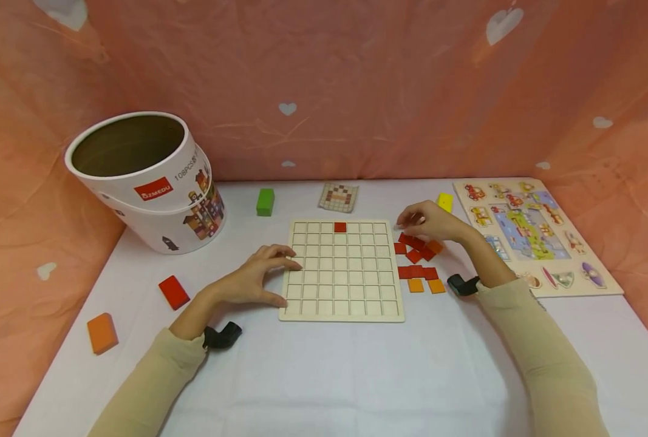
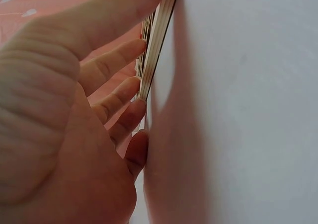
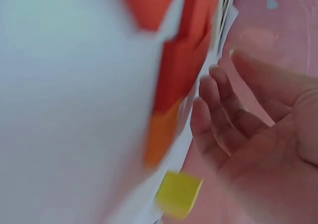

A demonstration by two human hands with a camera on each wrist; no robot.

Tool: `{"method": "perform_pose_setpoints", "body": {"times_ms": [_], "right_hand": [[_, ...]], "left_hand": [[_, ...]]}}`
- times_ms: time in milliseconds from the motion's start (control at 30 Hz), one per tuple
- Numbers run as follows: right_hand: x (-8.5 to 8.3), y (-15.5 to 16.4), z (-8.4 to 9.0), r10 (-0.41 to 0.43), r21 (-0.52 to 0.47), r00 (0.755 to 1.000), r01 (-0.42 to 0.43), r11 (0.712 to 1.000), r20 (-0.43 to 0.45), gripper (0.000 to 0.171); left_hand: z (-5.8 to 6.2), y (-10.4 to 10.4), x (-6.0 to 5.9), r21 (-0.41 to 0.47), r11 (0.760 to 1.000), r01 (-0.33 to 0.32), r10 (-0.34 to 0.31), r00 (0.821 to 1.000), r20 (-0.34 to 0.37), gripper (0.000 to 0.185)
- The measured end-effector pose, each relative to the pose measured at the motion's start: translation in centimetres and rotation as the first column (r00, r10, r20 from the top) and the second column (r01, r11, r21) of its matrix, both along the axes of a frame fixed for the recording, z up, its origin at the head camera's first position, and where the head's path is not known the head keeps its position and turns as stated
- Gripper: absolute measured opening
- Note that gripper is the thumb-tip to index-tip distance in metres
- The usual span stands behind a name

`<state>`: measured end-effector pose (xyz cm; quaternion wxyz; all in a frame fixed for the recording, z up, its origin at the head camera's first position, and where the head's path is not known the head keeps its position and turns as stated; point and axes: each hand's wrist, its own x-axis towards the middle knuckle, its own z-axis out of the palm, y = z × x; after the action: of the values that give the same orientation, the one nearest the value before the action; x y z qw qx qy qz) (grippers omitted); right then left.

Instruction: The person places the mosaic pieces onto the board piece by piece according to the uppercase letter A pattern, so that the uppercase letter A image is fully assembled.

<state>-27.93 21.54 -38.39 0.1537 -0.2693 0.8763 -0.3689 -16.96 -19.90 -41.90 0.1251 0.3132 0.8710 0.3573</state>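
A pale wooden grid board point(image 1: 341, 271) lies flat on the table, with one red square tile point(image 1: 340, 227) in its top row. Along the board's left edge rests my left hand point(image 1: 258, 276), its thumb and fingers spread; the left wrist view shows the fingertips point(image 2: 133, 82) against the board's side. My right hand point(image 1: 430, 221) hovers over a loose pile of red tiles point(image 1: 413, 243) just right of the board. Its fingers are loosely bent, and nothing shows between them in the right wrist view. Orange tiles point(image 1: 415, 285) lie below more red ones.
Behind the board sits a small pattern card point(image 1: 338, 198). A large white bucket point(image 1: 154, 188) stands back left. Around lie green point(image 1: 265, 202), yellow point(image 1: 445, 202), red point(image 1: 173, 292) and orange blocks point(image 1: 102, 334). A picture puzzle board point(image 1: 575, 276) lies at right.
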Motion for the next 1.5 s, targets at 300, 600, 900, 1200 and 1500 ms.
{"method": "perform_pose_setpoints", "body": {"times_ms": [300, 600, 900, 1200, 1500], "right_hand": [[1.9, 2.1, -0.5, -0.031, 0.016, 1.0, 0.031, 0.999, 0.003, 0.026], [2.2, 2.1, -1.0, -0.038, 0.031, 0.999, 0.038, 0.999, -0.005, 0.028], [2.2, 2.1, -1.0, -0.043, 0.008, 0.999, 0.043, 0.999, 0.001, 0.025], [2.3, 1.9, -1.1, -0.081, 0.078, 0.997, 0.081, 0.994, -0.002, 0.024], [2.2, 1.9, -1.0, -0.086, 0.084, 0.996, 0.086, 0.993, -0.008, 0.019]], "left_hand": [[0.1, 0.1, -0.2, -0.002, 1.0, -0.001, 0.001, 1.0, -0.007, 0.067], [0.0, 0.1, -0.1, -0.011, 1.0, -0.007, 0.007, 1.0, 0.0, 0.067], [0.1, 0.1, -0.1, 0.001, 1.0, -0.01, 0.01, 1.0, 0.006, 0.067], [-0.1, 0.1, -0.1, 0.003, 1.0, -0.006, 0.006, 1.0, 0.002, 0.066], [-0.1, 0.2, -0.1, 0.009, 1.0, -0.005, 0.005, 1.0, -0.001, 0.066]]}}
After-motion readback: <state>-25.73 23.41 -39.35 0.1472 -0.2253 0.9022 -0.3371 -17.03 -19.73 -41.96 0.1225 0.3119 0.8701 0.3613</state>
